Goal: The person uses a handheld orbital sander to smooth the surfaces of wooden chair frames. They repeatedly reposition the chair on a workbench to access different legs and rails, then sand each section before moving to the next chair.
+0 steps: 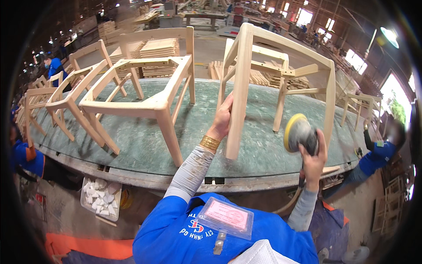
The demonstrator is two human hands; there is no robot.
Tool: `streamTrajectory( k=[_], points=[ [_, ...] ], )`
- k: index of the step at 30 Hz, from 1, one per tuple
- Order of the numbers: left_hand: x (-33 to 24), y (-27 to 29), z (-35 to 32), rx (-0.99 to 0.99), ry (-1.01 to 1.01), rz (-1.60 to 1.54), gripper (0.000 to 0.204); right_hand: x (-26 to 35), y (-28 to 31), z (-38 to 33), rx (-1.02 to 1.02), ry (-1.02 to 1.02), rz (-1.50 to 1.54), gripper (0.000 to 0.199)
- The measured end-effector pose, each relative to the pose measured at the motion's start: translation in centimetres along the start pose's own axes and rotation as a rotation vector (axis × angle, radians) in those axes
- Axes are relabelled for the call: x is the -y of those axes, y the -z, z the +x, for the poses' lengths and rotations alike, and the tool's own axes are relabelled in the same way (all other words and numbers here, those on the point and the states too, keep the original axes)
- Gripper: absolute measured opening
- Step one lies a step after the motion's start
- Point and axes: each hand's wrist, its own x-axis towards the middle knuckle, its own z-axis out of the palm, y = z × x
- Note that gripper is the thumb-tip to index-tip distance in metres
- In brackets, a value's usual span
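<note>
Left hand [223, 118] clamped on wooden chair frame [240, 90], right hand [314, 163] wrapped around round sander [300, 134], more chairs [161, 104] at left

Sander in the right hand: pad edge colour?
Yellow pad edge on the sander in the right hand; shows best in the head view.

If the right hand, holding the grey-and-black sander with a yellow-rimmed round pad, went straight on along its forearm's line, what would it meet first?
Probably the pale, bare-wood chair leg just above the right hand in the picture. Depth is unclear from this single view, so it might pass beside it.
</note>
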Motion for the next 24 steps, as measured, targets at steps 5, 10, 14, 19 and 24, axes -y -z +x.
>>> streamTrajectory(
  k=[5,10,14,19,24],
  points=[
    [0.0,0.2,-0.5,0.021,-0.066,0.076,0.043,5.3,-9.4,8.8,0.109,0.518,-0.259,0.063],
    [0.7,-0.3,-1.5,-0.085,-0.099,0.170,0.045,7.1,-15.2,17.9,0.089,0.650,-0.469,0.063],
    [1.4,0.6,-1.3,-0.061,-0.164,0.217,0.049,8.6,-17.0,22.0,0.044,0.699,-0.586,0.067],
    [1.3,1.0,-1.6,-0.075,-0.165,0.250,0.050,9.6,-18.2,22.3,0.108,0.820,-0.561,0.065],
    [1.4,0.7,-2.2,-0.113,-0.158,0.277,0.049,9.6,-18.7,22.1,0.095,0.922,-0.526,0.066]
  ],
)
